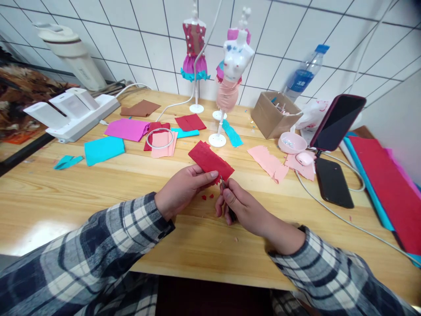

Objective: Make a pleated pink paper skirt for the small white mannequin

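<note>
My left hand (184,188) pinches a folded red crepe paper piece (210,160) between thumb and fingers, above the wooden table. My right hand (243,204) is closed around small dark-handled scissors (223,182), whose tips meet the lower edge of the red paper. Small red scraps (204,197) lie on the table below the paper. Behind it stands a white mannequin (237,57) with a pink paper skirt. To its left, another mannequin (194,39) wears a dark red top and a purple skirt with blue trim.
Coloured paper pieces (126,129) lie at the left and centre back. A power strip (85,118) is at the far left. At right are a cardboard box (274,116), a pink bowl (292,142), phones (333,182), a cable and red sheets (388,184).
</note>
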`<state>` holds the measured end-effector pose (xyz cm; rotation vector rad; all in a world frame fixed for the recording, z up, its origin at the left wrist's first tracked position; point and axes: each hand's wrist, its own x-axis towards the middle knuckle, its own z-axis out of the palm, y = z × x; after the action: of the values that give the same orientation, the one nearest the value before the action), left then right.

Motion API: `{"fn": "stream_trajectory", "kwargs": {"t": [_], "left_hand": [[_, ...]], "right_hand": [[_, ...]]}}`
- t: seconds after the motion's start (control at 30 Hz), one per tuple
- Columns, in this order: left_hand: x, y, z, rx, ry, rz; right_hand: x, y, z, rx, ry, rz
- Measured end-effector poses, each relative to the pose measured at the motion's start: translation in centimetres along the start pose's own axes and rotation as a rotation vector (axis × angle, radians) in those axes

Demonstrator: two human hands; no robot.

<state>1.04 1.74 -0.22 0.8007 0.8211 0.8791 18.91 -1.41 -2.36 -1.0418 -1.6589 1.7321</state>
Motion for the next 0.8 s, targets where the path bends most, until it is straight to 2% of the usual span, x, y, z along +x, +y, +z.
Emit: {"fn": "stream_trajectory", "kwargs": {"t": [0.17, 0.43, 0.67, 0.8], "left_hand": [[0.0, 0.0, 0.0, -0.018, -0.009, -0.007], [0.5, 0.9, -1.0, -0.047, 0.109, 0.024], [0.3, 1.3, -1.7, 0.186, -0.077, -0.035], [0.4, 1.4, -1.8, 0.297, -0.114, -0.010]], "right_hand": [[0.0, -0.3, 0.1, -0.025, 0.009, 0.033], [-0.8, -0.7, -1.2, -0.017, -0.092, 0.088], [-0.8, -1.1, -1.5, -0.026, -0.118, 0.084], [-1.0, -1.3, -1.5, -0.032, -0.135, 0.099]]}}
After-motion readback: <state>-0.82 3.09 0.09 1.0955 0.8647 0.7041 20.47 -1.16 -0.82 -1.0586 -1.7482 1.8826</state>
